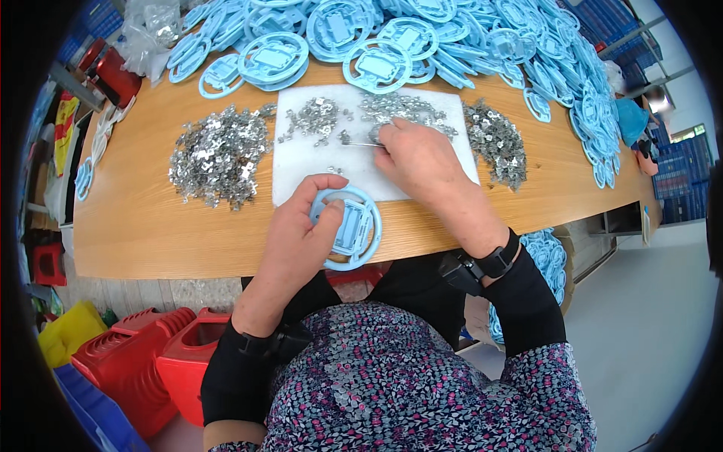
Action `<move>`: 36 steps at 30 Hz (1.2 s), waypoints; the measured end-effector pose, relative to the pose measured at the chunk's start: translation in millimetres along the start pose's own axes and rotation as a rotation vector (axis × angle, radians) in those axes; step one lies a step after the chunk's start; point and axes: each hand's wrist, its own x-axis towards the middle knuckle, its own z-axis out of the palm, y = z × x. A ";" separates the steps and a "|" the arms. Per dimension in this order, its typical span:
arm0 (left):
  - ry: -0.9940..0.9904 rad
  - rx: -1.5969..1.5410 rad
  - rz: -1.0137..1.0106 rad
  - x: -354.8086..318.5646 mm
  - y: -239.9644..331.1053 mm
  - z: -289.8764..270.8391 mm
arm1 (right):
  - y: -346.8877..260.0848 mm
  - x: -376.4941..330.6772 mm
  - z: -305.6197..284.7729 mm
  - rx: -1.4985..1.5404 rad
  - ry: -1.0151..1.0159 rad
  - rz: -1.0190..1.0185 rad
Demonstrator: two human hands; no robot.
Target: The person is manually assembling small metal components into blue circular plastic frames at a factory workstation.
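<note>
Head view: a light-blue plastic ring [348, 228] with a rectangular centre sits at the near edge of the wooden table [151, 226], gripped by the left hand [301, 230], thumb curled over its rim. Right hand [418, 162] reaches forward, palm down, fingers closed on thin metal tweezers [360, 143] over a white foam mat [316, 162]. Small shiny metal clips [218, 154] lie in loose heaps on and beside the mat. More blue rings [392, 38] are piled along the far edge.
</note>
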 end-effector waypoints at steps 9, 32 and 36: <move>-0.016 0.051 0.015 -1.0 0.3 -5.9 | -11.5 -21.9 -5.0 0.426 -0.088 0.430; -0.049 -0.204 0.008 -2.3 -4.1 -9.5 | -60.1 -53.1 20.8 0.987 0.150 0.374; -0.049 -0.149 0.007 -2.1 -5.6 -12.0 | -63.4 -54.4 20.3 0.857 0.208 0.345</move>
